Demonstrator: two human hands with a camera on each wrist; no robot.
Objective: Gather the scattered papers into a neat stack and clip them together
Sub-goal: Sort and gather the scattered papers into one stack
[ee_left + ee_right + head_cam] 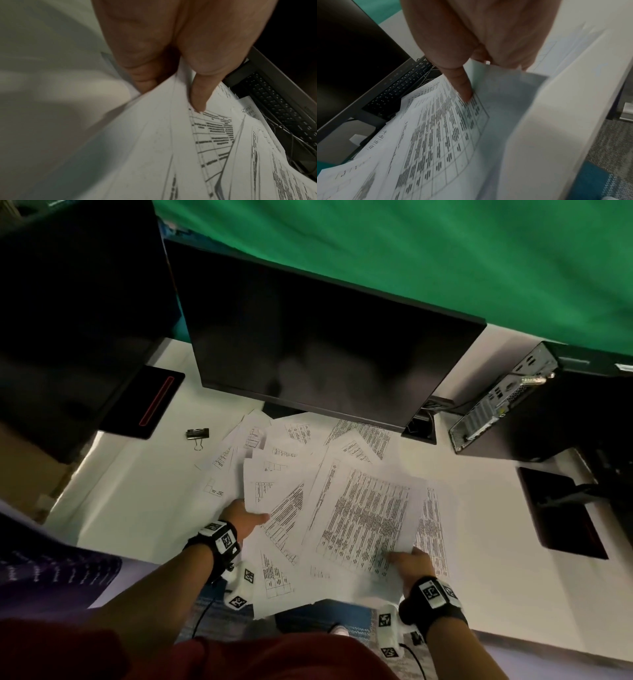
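Observation:
Several printed papers lie fanned out and overlapping on the white desk in front of the monitor. My left hand pinches the left edge of the papers, thumb on top and fingers underneath. My right hand pinches the near right corner of the top sheet with the dense table, thumb on top. A black binder clip lies alone on the desk at the far left of the papers, away from both hands.
A dark monitor stands right behind the papers, a second screen at far left. A computer case lies at the right. A keyboard sits under the monitor. Some sheets hang over the desk's near edge.

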